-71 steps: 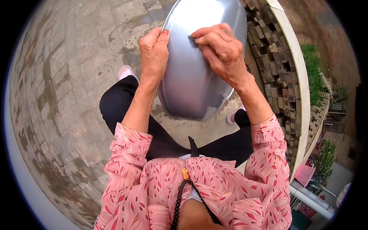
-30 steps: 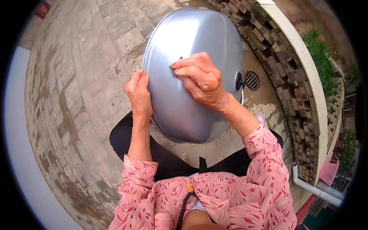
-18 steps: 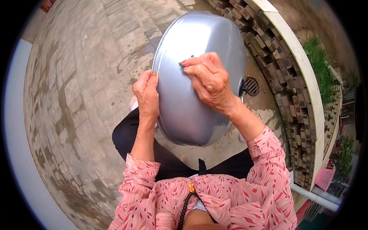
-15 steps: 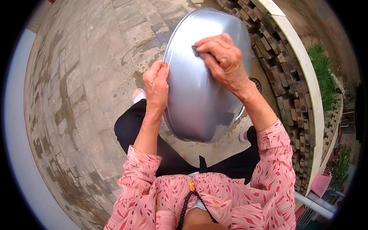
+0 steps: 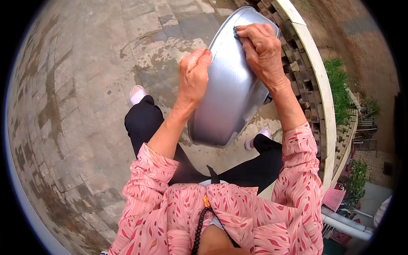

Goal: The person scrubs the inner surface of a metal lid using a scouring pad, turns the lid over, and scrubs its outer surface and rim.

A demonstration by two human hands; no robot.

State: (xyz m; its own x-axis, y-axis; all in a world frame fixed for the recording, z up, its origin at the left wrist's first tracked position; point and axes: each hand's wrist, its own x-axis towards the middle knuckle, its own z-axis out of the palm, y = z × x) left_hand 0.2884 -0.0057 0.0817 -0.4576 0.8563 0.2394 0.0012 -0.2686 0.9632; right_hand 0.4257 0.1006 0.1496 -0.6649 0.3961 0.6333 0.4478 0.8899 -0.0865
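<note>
A large silvery metal basin (image 5: 227,95) is held up in front of me, tilted, with its smooth outer side toward me. My left hand (image 5: 194,76) grips its left rim, thumb on the outside and the other fingers mostly hidden. Near the upper end of the basin, my right hand (image 5: 262,49) pinches a small dark steel wool scrubber (image 5: 236,32) and presses it against the metal close to the rim. Most of the scrubber is covered by the fingers.
Stacked bricks (image 5: 307,83) line the right side beneath a pale ledge (image 5: 312,55). Beyond it grow green plants (image 5: 338,95). A pink plastic basket (image 5: 333,199) sits at the lower right near white pipes (image 5: 346,223). Damp patches mark the paving (image 5: 97,93).
The basin has swung right and turned more edge-on. My left hand has moved up and right with its rim. My right hand has carried the scrubber up toward the basin's top end.
</note>
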